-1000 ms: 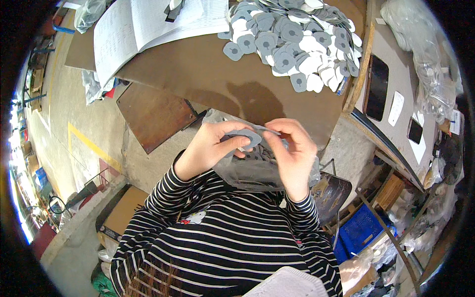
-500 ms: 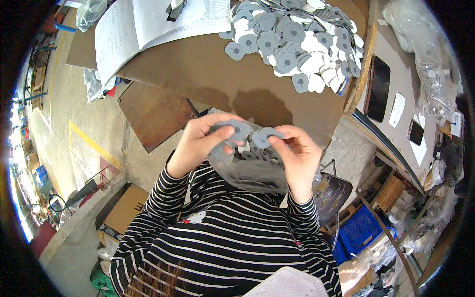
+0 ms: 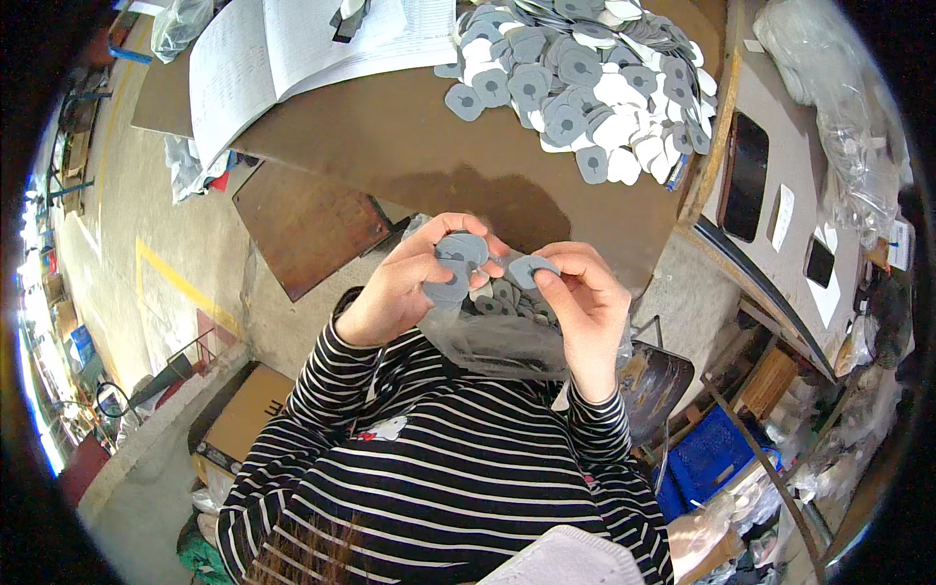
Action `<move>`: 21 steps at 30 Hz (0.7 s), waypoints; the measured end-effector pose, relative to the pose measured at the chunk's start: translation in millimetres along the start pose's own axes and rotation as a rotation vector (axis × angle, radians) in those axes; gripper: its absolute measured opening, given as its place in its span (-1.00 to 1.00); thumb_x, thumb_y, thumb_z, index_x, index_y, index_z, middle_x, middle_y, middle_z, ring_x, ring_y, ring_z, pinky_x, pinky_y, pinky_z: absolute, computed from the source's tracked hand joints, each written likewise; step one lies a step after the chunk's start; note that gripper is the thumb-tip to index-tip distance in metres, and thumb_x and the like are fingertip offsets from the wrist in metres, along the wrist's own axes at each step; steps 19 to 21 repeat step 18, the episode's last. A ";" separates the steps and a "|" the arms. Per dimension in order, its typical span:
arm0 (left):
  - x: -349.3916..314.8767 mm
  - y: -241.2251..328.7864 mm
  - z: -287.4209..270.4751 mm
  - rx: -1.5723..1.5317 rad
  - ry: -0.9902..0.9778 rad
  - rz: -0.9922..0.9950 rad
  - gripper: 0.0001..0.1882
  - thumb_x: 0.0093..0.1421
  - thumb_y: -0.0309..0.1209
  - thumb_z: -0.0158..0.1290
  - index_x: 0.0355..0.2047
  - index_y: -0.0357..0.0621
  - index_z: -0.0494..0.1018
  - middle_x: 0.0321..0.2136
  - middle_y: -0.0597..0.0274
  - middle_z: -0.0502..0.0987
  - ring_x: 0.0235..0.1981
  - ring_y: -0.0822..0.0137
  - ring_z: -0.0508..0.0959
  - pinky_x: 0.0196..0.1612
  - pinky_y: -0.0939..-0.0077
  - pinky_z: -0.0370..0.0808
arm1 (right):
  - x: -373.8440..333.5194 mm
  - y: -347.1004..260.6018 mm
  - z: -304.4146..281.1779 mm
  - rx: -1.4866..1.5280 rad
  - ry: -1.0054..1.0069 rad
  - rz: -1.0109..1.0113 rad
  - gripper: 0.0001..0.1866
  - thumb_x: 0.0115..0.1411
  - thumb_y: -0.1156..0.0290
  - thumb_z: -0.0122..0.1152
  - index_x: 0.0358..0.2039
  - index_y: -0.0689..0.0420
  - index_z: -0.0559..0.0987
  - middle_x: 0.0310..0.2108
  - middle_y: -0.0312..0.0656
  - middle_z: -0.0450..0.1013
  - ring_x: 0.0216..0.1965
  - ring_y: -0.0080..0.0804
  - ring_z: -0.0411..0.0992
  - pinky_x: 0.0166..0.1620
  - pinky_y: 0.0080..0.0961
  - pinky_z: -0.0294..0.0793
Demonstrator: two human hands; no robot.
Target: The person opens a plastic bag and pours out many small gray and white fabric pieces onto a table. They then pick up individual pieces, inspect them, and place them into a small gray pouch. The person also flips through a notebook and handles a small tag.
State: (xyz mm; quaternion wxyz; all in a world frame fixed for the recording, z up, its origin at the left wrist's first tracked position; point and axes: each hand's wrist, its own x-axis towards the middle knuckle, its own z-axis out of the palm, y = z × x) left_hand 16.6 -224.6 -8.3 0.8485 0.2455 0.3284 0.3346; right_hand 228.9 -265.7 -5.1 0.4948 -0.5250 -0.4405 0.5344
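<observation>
My left hand (image 3: 403, 276) is closed around a pair of flat grey pads (image 3: 461, 250), their faces turned up, one overlapping the other. Between thumb and fingers of my right hand (image 3: 588, 302) is a single grey pad (image 3: 532, 271). Just below both hands, a clear plastic bag (image 3: 492, 343) lies against my lap with many more grey and white pads (image 3: 502, 297) inside. On the brown table in front is a big heap of similar rounded pads (image 3: 580, 93), some grey side up with a dark keyhole-like mark, others white.
An open notebook (image 3: 234, 88) lies at the table's far left. The brown table (image 3: 351, 146) has a wooden edge strip at right. Beyond it, a side surface bears a dark phone (image 3: 821, 261) and plastic wrap (image 3: 843, 127). A blue crate (image 3: 712, 453) stands low right, a cardboard box (image 3: 239, 414) low left.
My left hand has turned and spread its fingers somewhat, so two grey pads now show in it. My right hand stays nearly in place with its pad.
</observation>
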 end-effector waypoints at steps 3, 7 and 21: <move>0.3 2.9 1.6 0.017 -0.037 0.017 -0.60 0.29 -0.58 -0.05 0.14 -0.22 0.27 0.11 -0.05 0.48 0.07 0.20 0.52 0.19 0.34 0.41 | -3.4 2.4 0.0 -0.012 -0.052 0.004 -0.88 0.14 0.67 0.32 -0.29 0.29 0.60 -0.14 -0.12 0.50 -0.16 -0.44 0.50 -0.14 -0.56 0.51; 5.1 -5.6 3.3 0.330 0.059 0.112 -0.71 0.28 -0.60 0.00 0.02 -0.22 0.40 0.05 0.03 0.53 0.09 0.30 0.52 0.19 0.38 0.41 | -5.2 5.8 12.7 -0.123 -0.049 -0.054 -0.86 0.13 0.68 0.33 -0.28 0.25 0.60 -0.17 -0.14 0.51 -0.21 -0.47 0.52 -0.15 -0.56 0.54; 4.3 1.0 -2.4 0.543 0.046 -0.044 -0.73 0.35 -0.43 0.10 0.03 -0.19 0.47 -0.03 0.19 0.56 -0.08 0.43 0.53 0.05 0.53 0.43 | -13.0 25.8 11.9 -0.067 0.015 0.095 -0.58 0.16 0.66 0.33 0.06 0.16 0.60 -0.23 -0.16 0.61 -0.25 -0.52 0.58 -0.17 -0.59 0.59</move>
